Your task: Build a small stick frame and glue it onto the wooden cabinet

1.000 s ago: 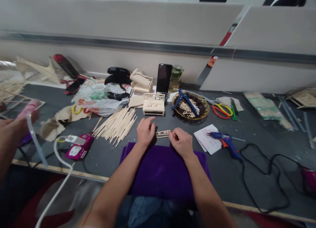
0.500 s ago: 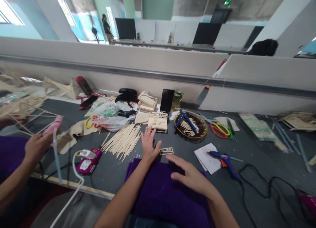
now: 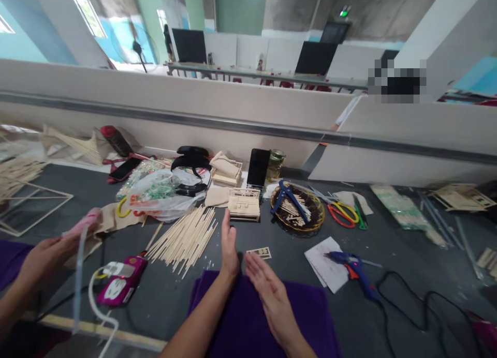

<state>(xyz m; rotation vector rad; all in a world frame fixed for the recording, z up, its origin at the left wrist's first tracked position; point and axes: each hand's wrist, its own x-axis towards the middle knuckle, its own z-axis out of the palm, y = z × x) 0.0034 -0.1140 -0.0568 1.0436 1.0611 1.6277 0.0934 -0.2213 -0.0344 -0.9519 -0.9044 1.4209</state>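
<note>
My left hand [image 3: 229,243] is held edge-on above the grey table, fingers straight and together, holding nothing. Facing it, my right hand [image 3: 264,284] is flat with the palm turned inward, over the purple cloth [image 3: 310,322], also empty. A small wooden frame piece [image 3: 260,252] lies on the table just beyond my hands, untouched. A bundle of thin wooden sticks [image 3: 182,239] lies to the left of my left hand. A small wooden bench model [image 3: 244,205] stands behind.
Another person's hand [image 3: 46,252] at the left holds a pink glue gun [image 3: 83,222] with a stick. Also here: pink device [image 3: 121,283], blue glue gun [image 3: 351,262] on paper, basket [image 3: 298,209] with blue pliers, scissors [image 3: 344,214], phone [image 3: 258,167], plastic bag [image 3: 163,192], black cable [image 3: 419,311].
My hands let go of the small frame piece, which now lies on the table. Both hands opened and turned palm to palm. The view tilted up.
</note>
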